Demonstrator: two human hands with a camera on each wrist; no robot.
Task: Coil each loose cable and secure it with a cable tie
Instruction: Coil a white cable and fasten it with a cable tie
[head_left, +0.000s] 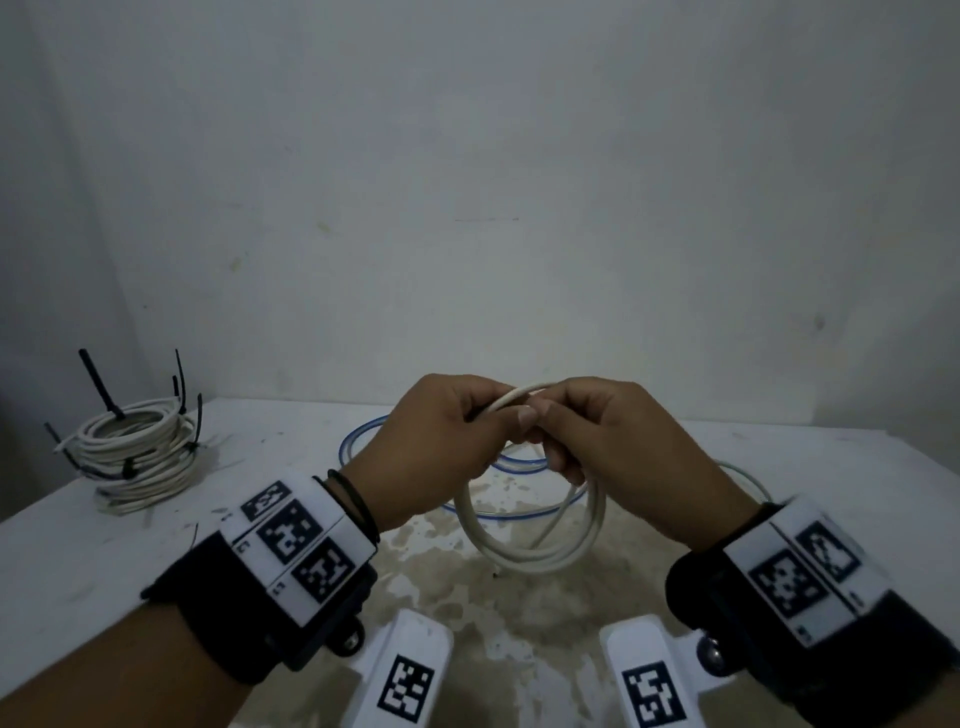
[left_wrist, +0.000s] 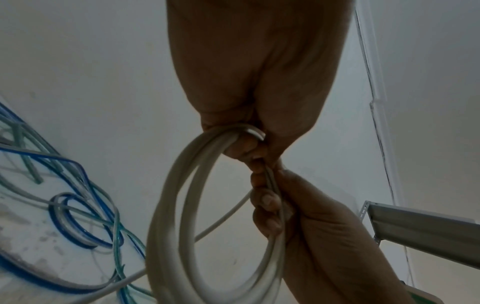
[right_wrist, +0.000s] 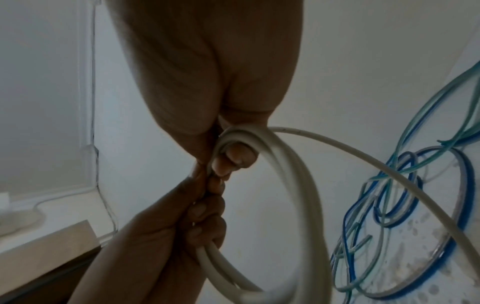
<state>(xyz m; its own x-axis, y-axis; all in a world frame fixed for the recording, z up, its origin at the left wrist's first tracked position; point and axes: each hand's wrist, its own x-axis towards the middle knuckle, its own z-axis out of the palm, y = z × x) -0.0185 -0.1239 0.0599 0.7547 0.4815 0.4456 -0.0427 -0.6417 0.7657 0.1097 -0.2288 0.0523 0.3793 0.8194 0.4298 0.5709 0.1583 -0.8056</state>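
Note:
My left hand and right hand meet above the middle of the table, and both grip the top of a white cable coil that hangs below them in a few loops. In the left wrist view the left hand's fingers curl round the coil, with the right hand gripping just beside them. In the right wrist view the right hand's fingers wrap the coil; a loose white end runs off to the right. No cable tie shows in either hand.
A stack of white coils bound with black cable ties stands at the table's back left. Loose blue and green cables lie on the stained tabletop behind and under my hands. A metal shelf rail is off to one side.

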